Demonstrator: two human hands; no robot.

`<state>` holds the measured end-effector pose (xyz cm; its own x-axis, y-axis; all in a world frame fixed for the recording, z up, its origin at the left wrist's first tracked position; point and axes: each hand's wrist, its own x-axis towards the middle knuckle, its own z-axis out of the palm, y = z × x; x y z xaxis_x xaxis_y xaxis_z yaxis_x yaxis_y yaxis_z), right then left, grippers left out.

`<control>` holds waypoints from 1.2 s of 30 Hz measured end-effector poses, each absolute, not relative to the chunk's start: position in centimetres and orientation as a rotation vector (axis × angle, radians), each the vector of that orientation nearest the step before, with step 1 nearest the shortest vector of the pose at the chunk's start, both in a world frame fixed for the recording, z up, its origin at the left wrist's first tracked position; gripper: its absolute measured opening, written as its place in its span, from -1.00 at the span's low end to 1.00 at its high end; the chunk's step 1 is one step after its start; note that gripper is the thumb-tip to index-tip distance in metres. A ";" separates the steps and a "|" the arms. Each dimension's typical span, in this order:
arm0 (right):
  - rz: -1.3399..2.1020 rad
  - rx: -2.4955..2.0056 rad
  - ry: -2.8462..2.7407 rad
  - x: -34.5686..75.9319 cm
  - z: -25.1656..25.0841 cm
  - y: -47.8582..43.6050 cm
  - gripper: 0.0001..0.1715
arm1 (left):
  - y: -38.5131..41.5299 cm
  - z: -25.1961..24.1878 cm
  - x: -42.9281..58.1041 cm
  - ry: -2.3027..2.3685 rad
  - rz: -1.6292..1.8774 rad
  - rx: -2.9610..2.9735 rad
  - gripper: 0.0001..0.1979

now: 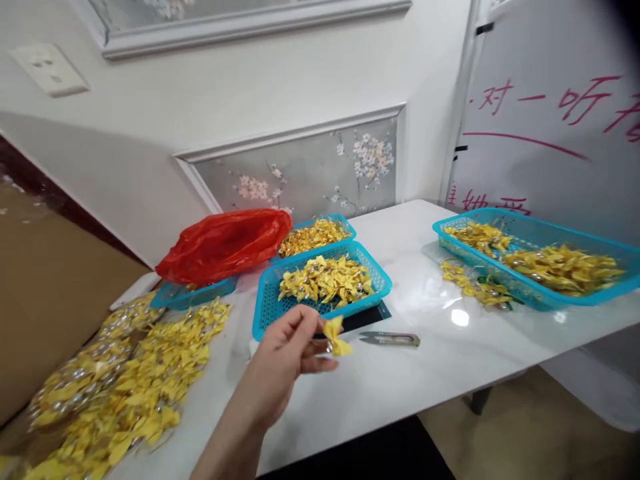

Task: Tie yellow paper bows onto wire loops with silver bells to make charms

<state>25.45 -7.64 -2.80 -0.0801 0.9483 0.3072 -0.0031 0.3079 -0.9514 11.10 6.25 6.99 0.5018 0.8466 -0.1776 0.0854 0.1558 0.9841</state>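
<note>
My left hand (285, 363) reaches in from the bottom, its fingers pinched on a small yellow ribbon bow (336, 335) with a pearly bead at its underside. My right hand is out of view. Just beyond my left hand stands a blue plastic basket (259, 313) holding a heap of similar yellow bows (327, 280). Thread snips (390, 339) lie on the white table to the right of the bow. A dark flat object (367, 319) shows partly from under the basket.
A second blue basket (350, 225) of bows stands behind, beside a red plastic bag (225, 243). Strings of yellow bows and beads (150, 380) cover the table's left side. At right is a long blue basket (550, 297), with loose bows (470, 283) before it.
</note>
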 end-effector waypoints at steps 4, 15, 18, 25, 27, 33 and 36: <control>0.983 -1.151 -1.252 25.2 -0.8 -8.6 -0.70 | 2.9 6.0 8.2 0.914 0.498 1.463 -0.68; 1.105 -1.311 -1.330 18.0 1.0 -8.6 -0.63 | -0.9 6.1 3.3 0.957 0.571 1.613 -0.69; 1.162 -1.267 -1.216 17.3 1.1 -8.4 -0.53 | -1.4 5.3 2.3 0.820 0.639 1.315 -0.65; 1.063 -1.217 -1.073 15.3 0.3 -8.6 -0.56 | -2.6 2.7 1.3 0.767 0.821 1.023 -0.40; 0.910 -1.230 -1.178 14.8 -0.1 -8.7 -0.62 | -2.8 2.6 1.2 0.761 0.837 1.018 -0.51; 0.761 -1.232 -1.287 14.8 -1.1 -8.6 -0.65 | -2.8 3.5 0.6 0.828 0.807 1.161 -0.76; 1.030 -1.281 -1.126 15.7 -0.8 -9.0 -0.57 | -3.0 4.0 0.2 0.949 0.790 1.311 -0.83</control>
<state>15.70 -9.05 -0.79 0.1735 0.9837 0.0475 0.0399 0.0411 -0.9984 0.24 -2.96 3.99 0.4230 0.8981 -0.1205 0.0439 0.1125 0.9927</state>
